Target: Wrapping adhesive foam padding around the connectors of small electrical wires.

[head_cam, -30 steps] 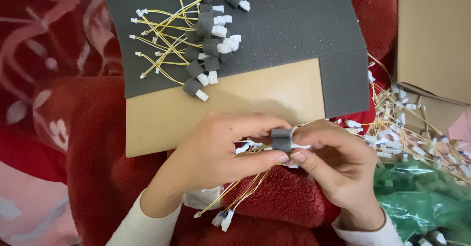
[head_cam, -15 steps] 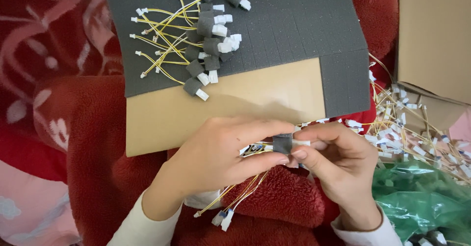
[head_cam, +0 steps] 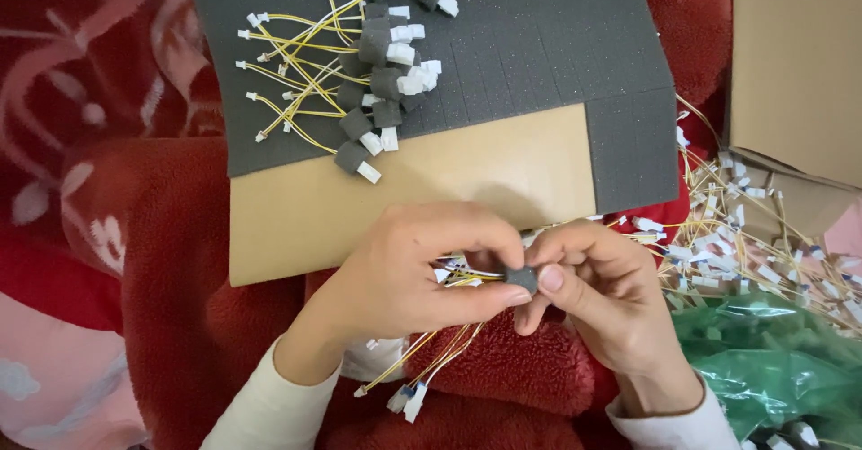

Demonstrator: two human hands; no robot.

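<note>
We observe our left hand (head_cam: 404,270) and right hand (head_cam: 593,293) together pinching a small grey foam block (head_cam: 521,278) fitted on yellow wires (head_cam: 431,353). Finished pieces (head_cam: 377,73) lie far left on the grey foam sheet (head_cam: 557,46).

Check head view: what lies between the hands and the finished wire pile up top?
Bare tan cardboard, then grey foam sheet; nothing else between hands and wire pile.
</note>
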